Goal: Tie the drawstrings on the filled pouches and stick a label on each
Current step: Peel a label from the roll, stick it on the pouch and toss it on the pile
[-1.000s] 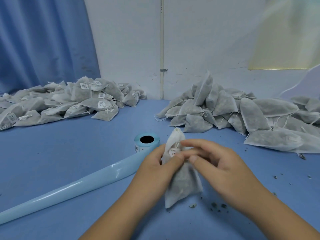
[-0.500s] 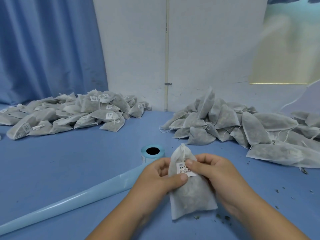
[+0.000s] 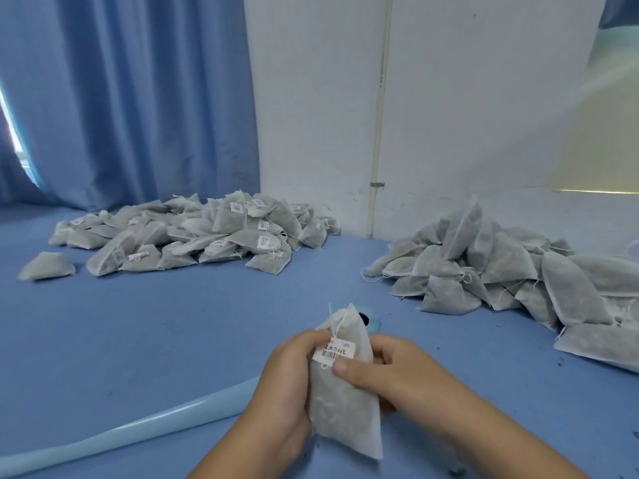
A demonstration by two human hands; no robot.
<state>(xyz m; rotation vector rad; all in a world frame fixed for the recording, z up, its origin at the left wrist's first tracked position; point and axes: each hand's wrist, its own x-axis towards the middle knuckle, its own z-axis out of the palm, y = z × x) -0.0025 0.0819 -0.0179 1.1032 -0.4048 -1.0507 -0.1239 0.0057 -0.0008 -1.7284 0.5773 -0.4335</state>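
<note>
A blue pleated curtain (image 3: 131,98) hangs at the far left of the room, and beside it stands a white wall (image 3: 449,98). Below them spreads the flat blue table surface (image 3: 173,340). Left of the hands and further back lies a heap of grey labelled mesh pouches (image 3: 193,236), with one single pouch apart at its left end. A pale blue strip of glossy backing paper (image 3: 121,433) runs from the left lower edge toward the hands. Between the heap and the hands the surface is bare.

The left hand (image 3: 287,382) grips the grey filled drawstring pouch (image 3: 342,406) from the side, fingers curled around it. The right hand (image 3: 397,371) presses its thumb on the small white barcode label (image 3: 334,350) on the pouch. Right of the hands, further back, lies a heap of grey mesh pouches without labels (image 3: 501,271), reaching the right edge.
</note>
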